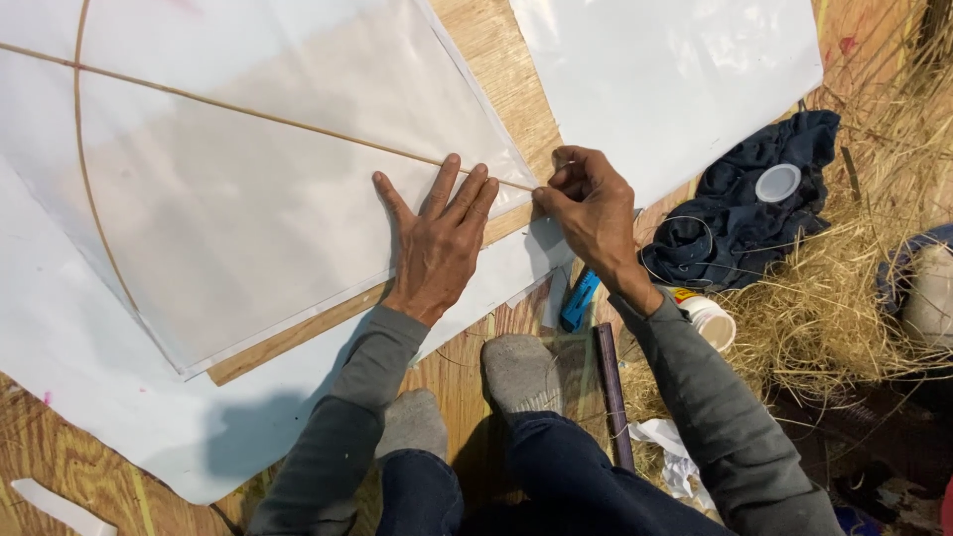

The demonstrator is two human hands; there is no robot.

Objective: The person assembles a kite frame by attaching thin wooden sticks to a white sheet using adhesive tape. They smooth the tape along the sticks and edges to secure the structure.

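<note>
A translucent white kite sheet (248, 199) lies on a wooden board (501, 69), with a thin straight bamboo stick (258, 114) and a curved bamboo stick (89, 199) across it. My left hand (437, 238) presses flat on the sheet near its right corner, fingers spread. My right hand (591, 208) pinches the tip of the straight stick at that corner. My socked feet (521, 372) rest just below the hands.
More white sheets (675, 69) lie at the top right and under the kite. A dark cloth (754, 199) with a white lid (777, 182), a small white jar (710, 320), a blue tool (579, 300), a dark rod (611, 387) and dry straw (854, 288) sit right.
</note>
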